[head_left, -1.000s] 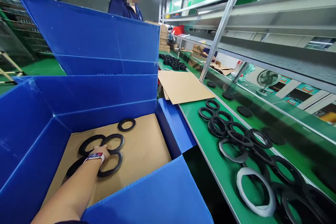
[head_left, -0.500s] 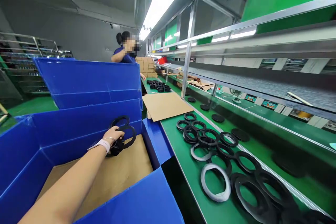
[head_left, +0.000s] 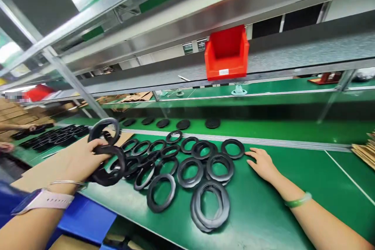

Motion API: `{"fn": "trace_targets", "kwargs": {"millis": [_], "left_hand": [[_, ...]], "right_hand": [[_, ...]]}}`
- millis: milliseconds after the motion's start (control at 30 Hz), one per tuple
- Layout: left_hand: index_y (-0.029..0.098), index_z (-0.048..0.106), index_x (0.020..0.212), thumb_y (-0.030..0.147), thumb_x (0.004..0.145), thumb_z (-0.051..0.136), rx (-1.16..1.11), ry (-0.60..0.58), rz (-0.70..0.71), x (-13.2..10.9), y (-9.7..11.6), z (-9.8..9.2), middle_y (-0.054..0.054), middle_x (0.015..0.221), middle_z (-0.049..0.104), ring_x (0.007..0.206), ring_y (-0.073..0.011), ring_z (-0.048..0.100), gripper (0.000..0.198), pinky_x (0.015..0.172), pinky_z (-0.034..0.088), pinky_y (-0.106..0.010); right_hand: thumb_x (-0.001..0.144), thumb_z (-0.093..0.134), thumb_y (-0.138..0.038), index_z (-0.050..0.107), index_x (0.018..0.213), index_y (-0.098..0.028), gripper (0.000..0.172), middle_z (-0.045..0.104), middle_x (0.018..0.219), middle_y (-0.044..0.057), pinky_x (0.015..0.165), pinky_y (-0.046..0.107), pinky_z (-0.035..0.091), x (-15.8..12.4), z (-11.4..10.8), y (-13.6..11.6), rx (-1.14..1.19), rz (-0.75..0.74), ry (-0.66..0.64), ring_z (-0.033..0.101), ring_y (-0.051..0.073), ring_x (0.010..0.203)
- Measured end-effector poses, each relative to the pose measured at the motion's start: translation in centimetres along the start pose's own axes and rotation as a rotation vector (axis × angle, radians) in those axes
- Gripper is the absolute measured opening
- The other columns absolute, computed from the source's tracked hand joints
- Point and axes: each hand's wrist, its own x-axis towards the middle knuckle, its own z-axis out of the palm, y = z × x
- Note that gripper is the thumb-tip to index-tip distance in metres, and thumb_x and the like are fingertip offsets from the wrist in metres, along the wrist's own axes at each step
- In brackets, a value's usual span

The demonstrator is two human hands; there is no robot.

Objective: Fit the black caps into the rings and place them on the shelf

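Several black rings (head_left: 107,167) are gripped in my left hand (head_left: 88,160), raised over the near left part of the green bench (head_left: 249,203). Beneath and beside it, many more black rings (head_left: 190,172) lie loose on the bench, some stacked or overlapping. My right hand (head_left: 261,164) rests at the right side of this group, its fingers spread and the tips close to the outermost ring (head_left: 233,148). Nothing is held in the right hand. At the near edge, a small pile of rings (head_left: 210,205) shows a greyish sheen.
A brown cardboard sheet (head_left: 55,162) lies at the left of the bench, with blue box flaps (head_left: 88,216) below. A red bin (head_left: 227,54) hangs on the shelf. Dark discs (head_left: 183,124) line the back. A co-worker's hand (head_left: 29,127) shows at far left.
The view has swung right, from the blue box to the bench. My left hand has come out of the box with black rings in it. My right hand has come into view.
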Motion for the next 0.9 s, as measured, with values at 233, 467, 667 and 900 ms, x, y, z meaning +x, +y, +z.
{"fn": "trace_targets", "kwargs": {"millis": [233, 467, 667, 900], "left_hand": [[0.025, 0.062, 0.096, 0.026, 0.071, 0.057, 0.185, -0.167, 0.579, -1.0, 14.8, 5.1, -0.006, 0.107, 0.053, 0.080, -0.0246, 0.065, 0.026, 0.076, 0.049, -0.037], [0.024, 0.065, 0.107, 0.017, 0.065, 0.065, 0.344, -0.365, 0.711, -0.4, 17.2, 10.6, -0.013, 0.119, 0.048, 0.087, -0.0301, 0.069, 0.042, 0.076, 0.053, -0.041], [0.026, 0.065, 0.116, 0.018, 0.059, 0.071, 0.341, -0.511, 0.735, -0.5, 16.3, 13.4, -0.015, 0.129, 0.049, 0.089, -0.0316, 0.071, 0.058, 0.078, 0.056, -0.042], [0.034, 0.041, 0.149, 0.023, 0.063, 0.076, 0.189, -0.480, 0.767, -1.5, 14.7, 11.5, -0.013, 0.163, 0.027, 0.123, -0.0371, 0.060, 0.093, 0.101, 0.049, -0.047]], "right_hand": [[0.090, 0.057, -0.029, 0.070, 0.124, -0.026, 0.037, 0.056, 0.141, 0.009, 0.112, 0.047, 0.036, -0.3, -0.3, 0.1, 0.046, 0.022, -0.031, 0.044, 0.029, 0.133], [0.089, 0.056, -0.029, 0.071, 0.122, -0.028, 0.036, 0.056, 0.141, 0.006, 0.111, 0.049, 0.036, -0.1, -0.3, 0.0, 0.071, 0.045, -0.042, 0.043, 0.030, 0.134], [0.089, 0.055, -0.031, 0.072, 0.119, -0.029, 0.035, 0.057, 0.140, 0.005, 0.110, 0.050, 0.036, 0.1, -0.3, 0.1, 0.090, 0.059, -0.042, 0.043, 0.030, 0.134], [0.086, 0.053, -0.040, 0.074, 0.114, -0.029, 0.037, 0.060, 0.137, 0.005, 0.110, 0.052, 0.037, 0.1, 0.4, 1.8, 0.163, 0.022, -0.005, 0.046, 0.031, 0.131]]}}
